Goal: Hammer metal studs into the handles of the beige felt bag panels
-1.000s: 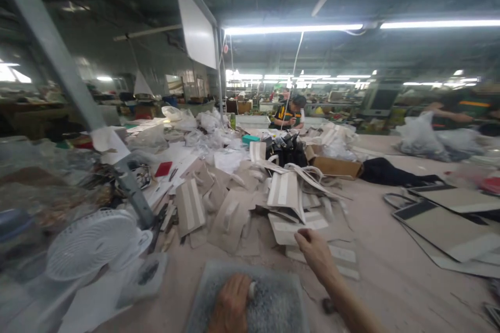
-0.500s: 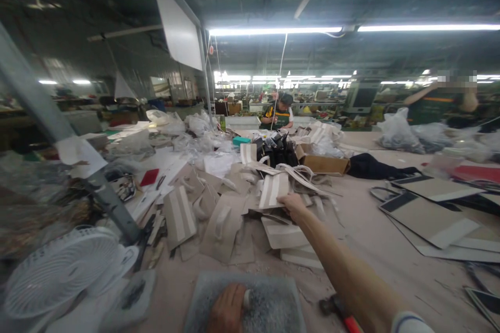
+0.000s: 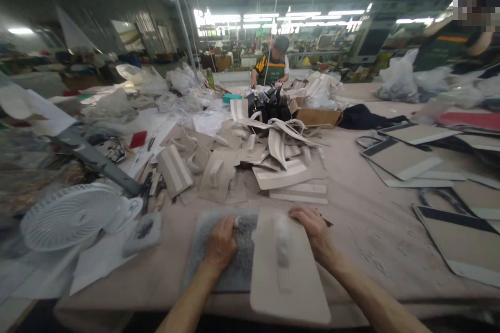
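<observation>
My left hand (image 3: 222, 243) rests on a grey speckled slab (image 3: 197, 270), its fingers closed round a small white cylinder-like piece (image 3: 236, 222) whose kind I cannot make out. Gripped at its upper right edge by my right hand (image 3: 312, 226) is a beige bag panel (image 3: 287, 296) with rounded corners. A pale carrying handle (image 3: 281, 239), blurred by motion, stands up from the panel's face. The panel covers the right part of the slab and reaches over the table's near edge.
Ahead lies a heap of beige panels (image 3: 219, 177) with handles. A white fan (image 3: 74, 216) and a metal post (image 3: 97, 158) stand left. More panels with dark bands (image 3: 449, 234) lie right. Across the table sits a person (image 3: 271, 65); another person (image 3: 445, 49) is at far right.
My right hand has drawn back from the heap and brought a beige panel over the slab. My left hand stays on the slab. The view has tilted down.
</observation>
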Demonstrator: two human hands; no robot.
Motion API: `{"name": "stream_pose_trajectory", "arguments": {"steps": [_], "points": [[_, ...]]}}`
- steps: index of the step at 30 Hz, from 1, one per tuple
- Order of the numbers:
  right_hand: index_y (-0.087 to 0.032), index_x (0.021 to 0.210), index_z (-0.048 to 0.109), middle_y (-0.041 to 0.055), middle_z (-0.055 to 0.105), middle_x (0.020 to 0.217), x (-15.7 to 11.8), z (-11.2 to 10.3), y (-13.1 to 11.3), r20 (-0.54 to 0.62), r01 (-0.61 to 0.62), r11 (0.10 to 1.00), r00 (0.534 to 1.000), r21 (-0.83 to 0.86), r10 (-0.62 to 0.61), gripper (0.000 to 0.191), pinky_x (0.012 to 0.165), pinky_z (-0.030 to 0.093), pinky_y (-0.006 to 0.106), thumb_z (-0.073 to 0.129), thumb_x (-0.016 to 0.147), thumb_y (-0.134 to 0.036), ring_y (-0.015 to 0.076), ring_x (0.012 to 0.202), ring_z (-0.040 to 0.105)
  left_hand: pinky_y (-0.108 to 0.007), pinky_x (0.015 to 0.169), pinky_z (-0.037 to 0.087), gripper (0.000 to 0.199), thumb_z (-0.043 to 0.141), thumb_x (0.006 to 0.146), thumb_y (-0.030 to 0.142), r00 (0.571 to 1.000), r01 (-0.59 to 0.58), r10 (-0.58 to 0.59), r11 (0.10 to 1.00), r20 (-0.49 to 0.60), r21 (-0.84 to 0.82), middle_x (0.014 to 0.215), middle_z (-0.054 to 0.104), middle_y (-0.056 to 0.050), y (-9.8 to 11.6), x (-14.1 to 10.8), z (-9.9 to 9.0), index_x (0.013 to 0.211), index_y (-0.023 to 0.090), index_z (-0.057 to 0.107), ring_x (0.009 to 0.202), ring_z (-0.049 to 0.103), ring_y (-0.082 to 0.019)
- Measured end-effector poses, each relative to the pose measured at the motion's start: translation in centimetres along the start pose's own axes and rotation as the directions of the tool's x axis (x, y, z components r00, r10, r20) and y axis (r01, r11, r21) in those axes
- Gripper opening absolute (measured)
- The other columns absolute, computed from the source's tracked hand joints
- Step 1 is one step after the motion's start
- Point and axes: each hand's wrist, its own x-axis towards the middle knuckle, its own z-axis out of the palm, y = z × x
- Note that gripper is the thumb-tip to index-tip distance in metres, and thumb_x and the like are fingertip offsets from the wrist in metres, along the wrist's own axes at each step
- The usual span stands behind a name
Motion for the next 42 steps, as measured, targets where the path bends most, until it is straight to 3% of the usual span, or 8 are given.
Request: {"name": "stream_pose_trajectory", "arguments": {"steps": [5,10,13,16,22,26,32,42], "points": [[-0.019,0.103,0.067,0.0105,0.068,0.119,-7.1,3.4,3.4,0.092,0.072,0.99,0.994,-0.122,-0.061,0.028,0.097,0.045,0.039,0.042,0.09,-0.012,0.0225,0.111,0.06,-0.037,0.083,0.053,0.024,0.05,0.085,0.02,0.969,0.248,-0.244,0.953,0.046,-0.173,0.099,0.073,-0.012,0.0,0.1,-0.7,0.105,0.017,0.064,0.093,0.069,-0.026],[-0.017,0.107,0.066,0.0131,0.064,0.124,-6.8,3.6,3.1,0.124,0.222,0.899,0.974,-0.377,-0.189,0.029,0.101,0.039,0.044,0.049,0.085,-0.007,0.026,0.113,0.055,-0.033,0.081,0.052,0.029,0.066,0.078,0.031,0.853,0.48,-0.507,0.672,0.121,-0.564,0.095,0.074,-0.011,4.6,2.2,-1.4,0.102,0.015,0.065,0.088,0.068,-0.023],[-0.016,0.107,0.066,0.0141,0.064,0.124,-5.7,3.9,2.8,0.115,0.24,0.893,0.971,-0.382,-0.211,0.028,0.101,0.038,0.045,0.051,0.085,-0.007,0.0267,0.115,0.052,-0.028,0.075,0.051,0.03,0.074,0.069,0.029,0.831,0.487,-0.478,0.379,0.284,-0.786,0.09,0.074,-0.007,8.4,3.5,-0.4,0.094,0.015,0.066,0.081,0.068,-0.019],[-0.017,0.108,0.066,0.0136,0.063,0.123,-5.2,4.5,2.6,0.104,0.247,0.886,0.969,-0.393,-0.224,0.029,0.101,0.038,0.044,0.051,0.085,-0.007,0.0255,0.113,0.052,-0.026,0.07,0.05,0.03,0.079,0.063,0.025,0.843,0.509,-0.335,0.245,0.421,-0.825,0.082,0.073,-0.004,10.6,4.0,1.7,0.089,0.014,0.069,0.073,0.065,-0.016],[-0.015,0.11,0.065,0.0162,0.061,0.125,-6.0,4.2,3.2,-0.04,0.07,0.892,0.994,-0.446,-0.098,0.033,0.095,0.039,0.043,0.045,0.086,-0.006,0.0281,0.113,0.049,-0.026,0.072,0.05,0.025,0.078,0.069,0.029,0.863,0.483,-0.322,0.296,0.39,-0.824,0.08,0.073,-0.004,10.0,2.5,5.1,0.087,0.015,0.069,0.074,0.065,-0.017],[-0.013,0.116,0.063,0.0158,0.06,0.125,-8.0,2.2,3.9,-0.14,-0.18,0.84,0.982,-0.511,0.126,0.032,0.088,0.041,0.04,0.046,0.089,-0.012,0.0278,0.106,0.053,-0.025,0.075,0.05,0.024,0.074,0.075,0.032,0.869,0.442,-0.391,0.337,0.304,-0.831,0.083,0.072,-0.003,9.2,1.8,5.7,0.091,0.016,0.066,0.076,0.066,-0.016],[-0.015,0.102,0.064,0.0121,0.063,0.103,-10.8,-0.3,4.4,-0.115,-0.419,0.687,0.889,-0.594,0.442,0.019,0.074,0.04,0.034,0.051,0.092,-0.025,0.0247,0.088,0.058,-0.026,0.078,0.051,0.022,0.073,0.076,0.03,0.876,0.454,-0.34,0.34,0.342,-0.823,0.084,0.072,-0.003,9.1,1.9,5.8,0.091,0.016,0.066,0.079,0.067,-0.017],[-0.016,0.102,0.06,0.0112,0.063,0.096,-10.6,-0.9,3.3,0.045,-0.563,0.62,0.719,-0.547,0.693,0.021,0.066,0.035,0.031,0.045,0.095,-0.03,0.0226,0.079,0.062,-0.026,0.077,0.049,0.018,0.071,0.074,0.026,0.875,0.476,-0.303,0.395,0.377,-0.786,0.083,0.073,-0.003,9.1,2.5,5.6,0.089,0.016,0.069,0.079,0.067,-0.017]]}}
